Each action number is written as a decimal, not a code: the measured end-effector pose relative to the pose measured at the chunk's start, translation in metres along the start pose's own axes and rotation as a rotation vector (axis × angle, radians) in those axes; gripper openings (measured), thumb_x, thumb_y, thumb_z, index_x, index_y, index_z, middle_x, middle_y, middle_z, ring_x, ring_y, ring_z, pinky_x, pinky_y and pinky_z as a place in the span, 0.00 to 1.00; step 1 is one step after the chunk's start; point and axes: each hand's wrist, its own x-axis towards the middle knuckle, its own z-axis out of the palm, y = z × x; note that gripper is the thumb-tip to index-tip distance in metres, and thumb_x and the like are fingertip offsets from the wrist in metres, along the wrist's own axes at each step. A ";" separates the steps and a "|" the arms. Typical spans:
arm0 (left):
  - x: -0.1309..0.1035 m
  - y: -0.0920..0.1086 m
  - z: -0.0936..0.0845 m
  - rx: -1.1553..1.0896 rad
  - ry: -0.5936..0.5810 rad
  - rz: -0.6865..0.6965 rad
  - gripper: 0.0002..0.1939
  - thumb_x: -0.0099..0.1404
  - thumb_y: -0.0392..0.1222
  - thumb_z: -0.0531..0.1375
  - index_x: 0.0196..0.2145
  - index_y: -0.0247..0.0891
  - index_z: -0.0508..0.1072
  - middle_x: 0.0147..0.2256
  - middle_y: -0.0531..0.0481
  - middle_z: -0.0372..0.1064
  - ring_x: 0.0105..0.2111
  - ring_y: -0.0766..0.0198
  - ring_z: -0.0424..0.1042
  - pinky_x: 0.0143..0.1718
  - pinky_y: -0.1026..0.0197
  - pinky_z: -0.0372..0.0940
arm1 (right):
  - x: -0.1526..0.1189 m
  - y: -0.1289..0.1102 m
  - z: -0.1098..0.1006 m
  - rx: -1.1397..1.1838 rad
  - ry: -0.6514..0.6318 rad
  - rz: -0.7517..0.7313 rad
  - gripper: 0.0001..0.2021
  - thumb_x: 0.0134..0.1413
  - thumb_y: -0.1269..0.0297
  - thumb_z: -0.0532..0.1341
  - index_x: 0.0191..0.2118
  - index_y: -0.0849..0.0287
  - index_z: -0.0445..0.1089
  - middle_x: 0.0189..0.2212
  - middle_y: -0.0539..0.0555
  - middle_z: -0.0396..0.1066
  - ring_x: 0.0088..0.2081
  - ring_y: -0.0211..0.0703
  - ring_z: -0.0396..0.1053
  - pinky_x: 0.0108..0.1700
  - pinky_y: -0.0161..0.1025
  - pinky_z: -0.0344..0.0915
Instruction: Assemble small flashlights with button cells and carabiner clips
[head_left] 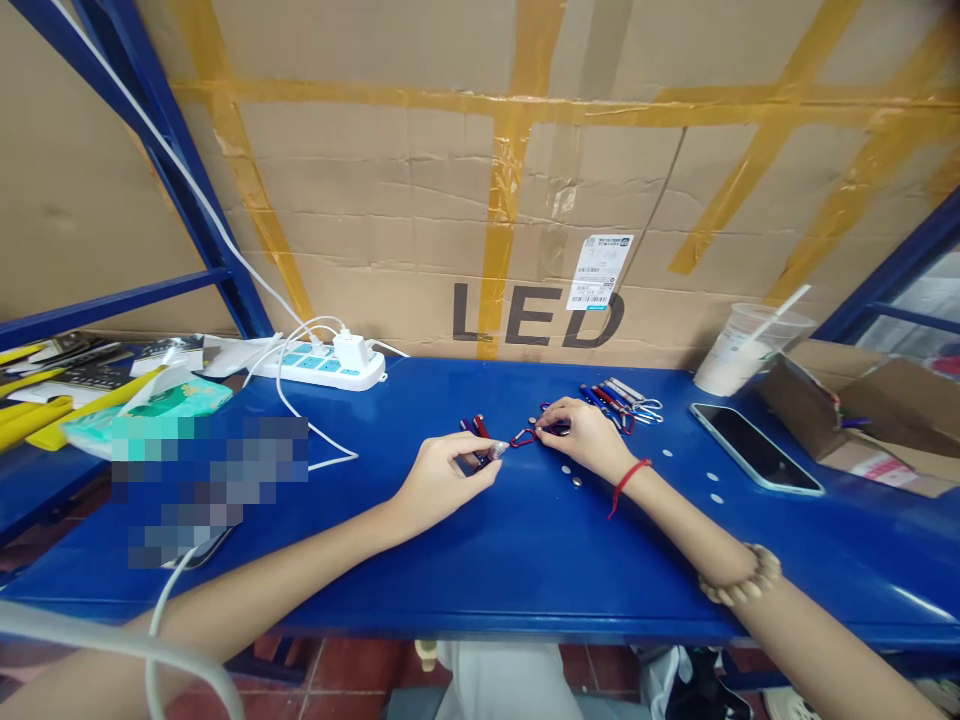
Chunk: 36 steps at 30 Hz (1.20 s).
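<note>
Near the middle of the blue table, my left hand [448, 474] has thumb and forefinger pinched on a small silvery piece [498, 451], too small to name. Dark and red tubes [481, 427] lie just beyond its fingers. To the right, my right hand [589, 432] has its fingers closed around something dark, mostly hidden, beside a red carabiner [523, 438]. Behind this hand lies a group of blue, red and silver tubes with carabiners [616, 397]. Small round discs [577, 482] lie near its wrist.
A white power strip [322, 367] with cables stands at the back left. At the right are a phone [756, 448], a plastic cup [739, 350] with a straw and an open cardboard box [885, 405]. A tissue pack [150, 405] lies at the left.
</note>
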 end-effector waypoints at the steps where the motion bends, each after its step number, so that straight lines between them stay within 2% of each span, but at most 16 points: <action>1: 0.000 0.000 0.000 -0.001 0.001 0.002 0.12 0.55 0.39 0.59 0.36 0.36 0.78 0.29 0.48 0.74 0.25 0.68 0.70 0.21 0.71 0.64 | 0.000 0.001 0.000 0.002 0.009 -0.022 0.03 0.48 0.67 0.63 0.28 0.56 0.75 0.35 0.52 0.73 0.38 0.44 0.70 0.39 0.38 0.67; 4: 0.000 -0.002 0.000 0.003 -0.004 0.008 0.11 0.56 0.40 0.59 0.35 0.37 0.78 0.29 0.49 0.74 0.25 0.68 0.70 0.22 0.71 0.64 | 0.001 -0.002 -0.002 0.047 0.093 -0.112 0.04 0.50 0.66 0.63 0.28 0.58 0.75 0.34 0.53 0.73 0.37 0.44 0.70 0.38 0.39 0.68; 8: -0.001 -0.004 0.002 0.017 -0.009 0.005 0.10 0.55 0.40 0.60 0.33 0.37 0.78 0.29 0.49 0.74 0.24 0.68 0.70 0.22 0.71 0.64 | -0.005 -0.028 -0.012 0.272 0.267 -0.291 0.07 0.53 0.61 0.61 0.30 0.57 0.75 0.32 0.54 0.72 0.35 0.43 0.70 0.40 0.41 0.68; 12: -0.002 -0.006 0.004 0.010 -0.018 0.005 0.09 0.54 0.41 0.61 0.32 0.37 0.78 0.27 0.51 0.74 0.21 0.69 0.68 0.22 0.70 0.64 | -0.017 -0.058 -0.018 0.408 0.289 -0.414 0.06 0.55 0.64 0.61 0.33 0.56 0.75 0.33 0.54 0.72 0.36 0.41 0.70 0.40 0.39 0.69; 15: -0.003 -0.007 0.005 0.003 -0.025 0.004 0.09 0.55 0.42 0.60 0.32 0.37 0.78 0.26 0.51 0.73 0.21 0.70 0.68 0.21 0.70 0.63 | -0.023 -0.068 -0.017 0.414 0.285 -0.541 0.05 0.55 0.69 0.61 0.35 0.57 0.74 0.33 0.54 0.72 0.36 0.40 0.69 0.39 0.39 0.67; 26: 0.000 -0.006 0.006 -0.072 0.010 -0.054 0.09 0.54 0.42 0.61 0.31 0.35 0.77 0.25 0.50 0.73 0.19 0.71 0.67 0.19 0.71 0.61 | -0.024 -0.062 -0.015 0.315 0.302 -0.624 0.04 0.54 0.71 0.61 0.36 0.58 0.73 0.34 0.54 0.72 0.35 0.40 0.68 0.38 0.39 0.65; 36: 0.000 -0.009 0.006 -0.080 -0.020 -0.081 0.11 0.55 0.42 0.60 0.33 0.34 0.77 0.27 0.50 0.73 0.17 0.73 0.64 0.17 0.71 0.60 | -0.022 -0.058 -0.012 0.297 0.291 -0.647 0.04 0.55 0.71 0.60 0.36 0.59 0.72 0.34 0.54 0.71 0.35 0.39 0.68 0.38 0.39 0.65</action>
